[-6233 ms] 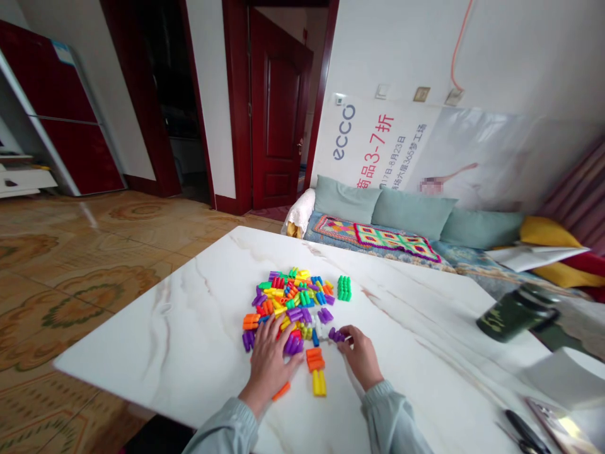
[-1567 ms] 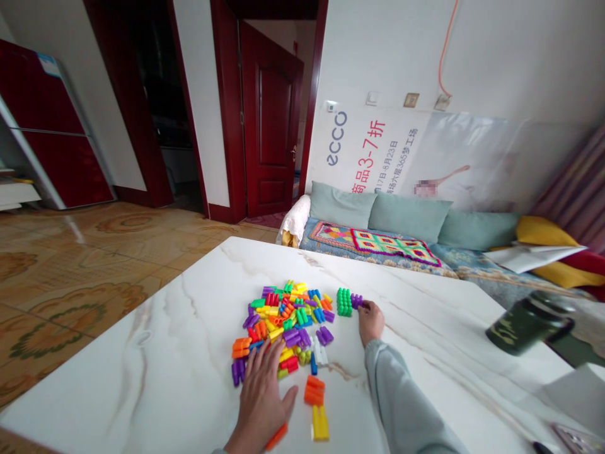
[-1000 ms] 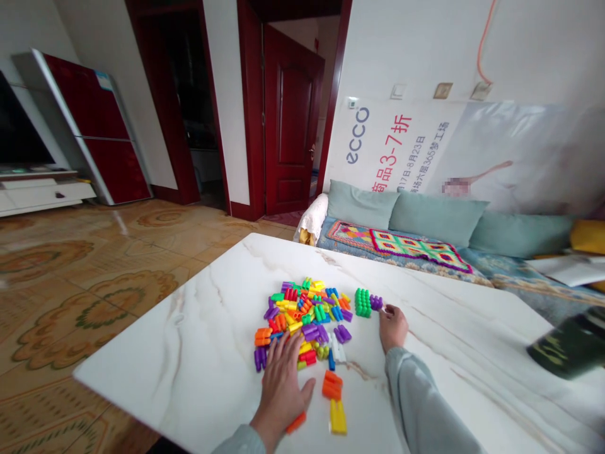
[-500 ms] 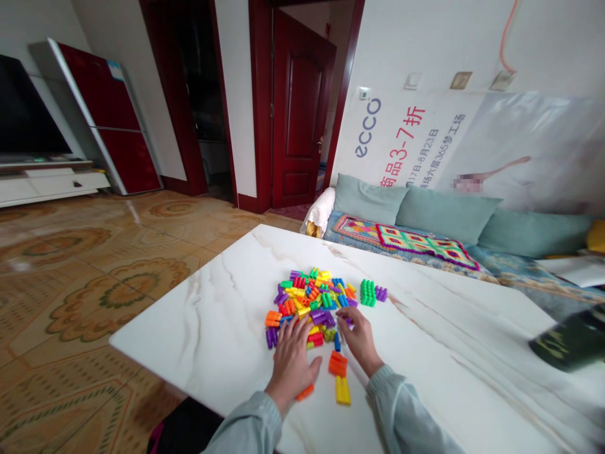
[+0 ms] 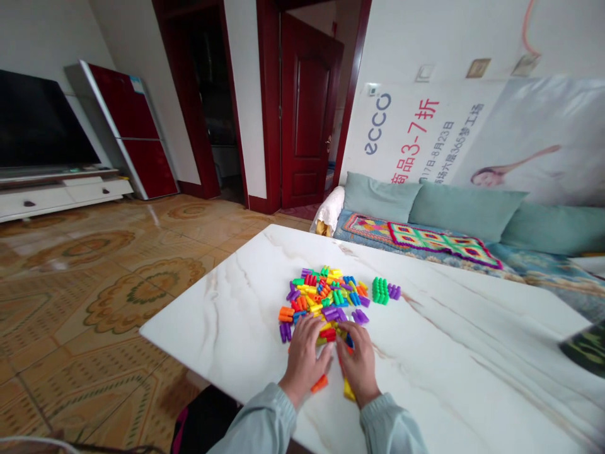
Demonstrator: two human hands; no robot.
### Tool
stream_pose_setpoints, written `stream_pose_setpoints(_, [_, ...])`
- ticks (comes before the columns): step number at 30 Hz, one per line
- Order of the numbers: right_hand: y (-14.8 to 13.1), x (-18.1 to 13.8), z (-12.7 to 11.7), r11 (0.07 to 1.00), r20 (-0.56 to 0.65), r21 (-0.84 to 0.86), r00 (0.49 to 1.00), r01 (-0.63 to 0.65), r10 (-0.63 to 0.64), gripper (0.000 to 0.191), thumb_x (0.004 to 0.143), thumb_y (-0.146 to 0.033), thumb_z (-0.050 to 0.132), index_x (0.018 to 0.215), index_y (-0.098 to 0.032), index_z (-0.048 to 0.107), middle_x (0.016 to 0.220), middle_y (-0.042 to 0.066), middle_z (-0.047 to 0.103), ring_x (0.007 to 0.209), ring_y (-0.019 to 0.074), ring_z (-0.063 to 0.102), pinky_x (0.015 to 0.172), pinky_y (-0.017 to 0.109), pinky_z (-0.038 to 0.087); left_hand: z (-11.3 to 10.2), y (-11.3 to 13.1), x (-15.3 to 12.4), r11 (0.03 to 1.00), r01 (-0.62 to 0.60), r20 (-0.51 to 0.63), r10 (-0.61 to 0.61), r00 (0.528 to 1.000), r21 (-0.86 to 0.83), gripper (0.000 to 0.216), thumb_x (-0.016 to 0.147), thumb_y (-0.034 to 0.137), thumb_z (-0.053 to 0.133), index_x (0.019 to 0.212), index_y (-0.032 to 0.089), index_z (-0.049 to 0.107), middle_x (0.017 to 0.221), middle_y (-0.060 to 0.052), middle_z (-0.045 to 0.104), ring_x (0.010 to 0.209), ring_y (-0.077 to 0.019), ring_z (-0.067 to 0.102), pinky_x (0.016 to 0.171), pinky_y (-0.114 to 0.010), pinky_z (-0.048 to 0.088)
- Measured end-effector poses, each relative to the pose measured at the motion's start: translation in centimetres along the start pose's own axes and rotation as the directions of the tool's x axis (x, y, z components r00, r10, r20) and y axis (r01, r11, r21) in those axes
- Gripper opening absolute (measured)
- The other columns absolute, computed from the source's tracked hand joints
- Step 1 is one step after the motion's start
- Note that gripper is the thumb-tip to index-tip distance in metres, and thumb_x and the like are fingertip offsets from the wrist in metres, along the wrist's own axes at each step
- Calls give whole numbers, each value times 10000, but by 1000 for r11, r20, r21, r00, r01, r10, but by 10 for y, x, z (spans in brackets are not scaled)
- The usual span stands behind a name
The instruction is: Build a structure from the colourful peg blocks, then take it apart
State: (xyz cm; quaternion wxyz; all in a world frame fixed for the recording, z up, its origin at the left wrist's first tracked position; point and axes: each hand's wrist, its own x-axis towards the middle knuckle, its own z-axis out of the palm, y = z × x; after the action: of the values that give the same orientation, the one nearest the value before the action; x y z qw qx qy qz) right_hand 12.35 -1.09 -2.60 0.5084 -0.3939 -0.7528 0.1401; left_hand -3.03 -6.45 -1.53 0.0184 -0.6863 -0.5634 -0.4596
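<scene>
A heap of colourful plastic building pieces shaped like joined tubes (image 5: 326, 293) lies on the white marble-look table (image 5: 227, 315). At the near left edge of the heap is my left hand (image 5: 306, 359), its fingers reaching over the pieces and its thumb apart. My right hand (image 5: 359, 359) is close beside it, fingers bent but apart, over a blue piece (image 5: 350, 340) and partly over a yellow piece (image 5: 348, 389). Red pieces (image 5: 328, 334) show between the two hands. An orange piece (image 5: 320, 383) rests by my left thumb. What lies under my palms is hidden.
A joined green block (image 5: 380, 291) and a purple piece (image 5: 394, 291) sit right of the heap. A dark camouflage-patterned object (image 5: 586, 350) is at the table's right edge. Behind the table stands a sofa with cushions (image 5: 472, 205).
My right hand has moved toward me and closer to my left hand, now covering the orange piece that lay in front. A purple piece shows where it was. The view has shifted slightly left.
</scene>
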Motion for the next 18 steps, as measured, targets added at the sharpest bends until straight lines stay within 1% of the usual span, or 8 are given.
stream_pose_setpoints(2, [3, 0, 1, 1000, 18, 5, 1000, -11, 11, 235, 862, -230, 613, 1093, -240, 654, 1076, 66, 683, 1018, 251, 617, 896, 422, 518, -1, -1, 0, 999, 6, -47, -7, 999, -38, 352, 907, 220, 559, 1259, 204, 567, 1268, -119, 642, 1256, -266, 557, 1077, -494, 464])
stream_pose_setpoints(4, [5, 0, 1, 1000, 25, 13, 999, -20, 20, 235, 852, -219, 610, 1082, -240, 655, 1075, 62, 685, 1018, 247, 618, 898, 416, 518, -3, -5, 1, 996, 40, -99, -48, 994, -75, 344, 923, 197, 537, 1266, 212, 559, 1278, -111, 635, 1249, -245, 562, 1054, -456, 487])
stream_pose_setpoints(7, [6, 0, 2, 999, 8, 20, 999, -37, 37, 204, 862, -217, 591, 1052, -238, 662, 1051, 61, 691, 998, 244, 624, 885, 409, 518, -7, -16, 14, 983, 135, -168, -155, 974, -126, 318, 936, 196, 517, 1249, 219, 571, 1277, -101, 636, 1235, -231, 572, 1059, -438, 479])
stream_pose_setpoints(9, [6, 0, 3, 999, -4, 20, 999, -49, 49, 187, 865, -216, 583, 1029, -238, 670, 1020, 56, 696, 971, 240, 631, 864, 398, 521, -13, -25, 30, 963, 213, -177, -241, 954, -166, 293, 934, 202, 511, 1215, 211, 593, 1257, -99, 647, 1211, -227, 588, 1053, -423, 480])
stream_pose_setpoints(11, [6, 0, 4, 998, -15, 21, 998, -59, 59, 186, 854, -204, 582, 1010, -238, 677, 997, 52, 699, 950, 237, 636, 848, 387, 524, -18, -35, 50, 935, 299, -124, -326, 937, -191, 278, 921, 199, 514, 1180, 199, 615, 1221, -97, 666, 1165, -218, 617, 1023, -388, 497])
stream_pose_setpoints(13, [6, -1, 4, 997, -21, 25, 998, -67, 67, 199, 836, -182, 582, 1001, -236, 679, 990, 52, 699, 946, 235, 637, 845, 381, 524, -22, -47, 71, 910, 379, -25, -388, 921, -170, 265, 901, 189, 530, 1141, 188, 642, 1165, -89, 693, 1095, -206, 652, 985, -356, 515])
stream_pose_setpoints(15, [7, -1, 4, 997, -19, 27, 997, -74, 74, 212, 825, -164, 581, 1000, -235, 679, 992, 53, 698, 948, 235, 635, 847, 380, 523, -22, -59, 90, 906, 401, 37, -400, 916, -134, 260, 863, 153, 561, 1094, 182, 675, 1117, -83, 713, 1050, -207, 670, 972, -352, 517])
stream_pose_setpoints(18, [6, -2, 4, 997, -14, 26, 997, -74, 74, 222, 826, -159, 580, 1011, -235, 676, 994, 53, 699, 950, 236, 633, 849, 382, 520, -16, -79, 115, 915, 395, 96, -387, 917, -80, 310, 804, 81, 592, 1078, 180, 698, 1121, -81, 714, 1071, -210, 663, 1013, -348, 488])
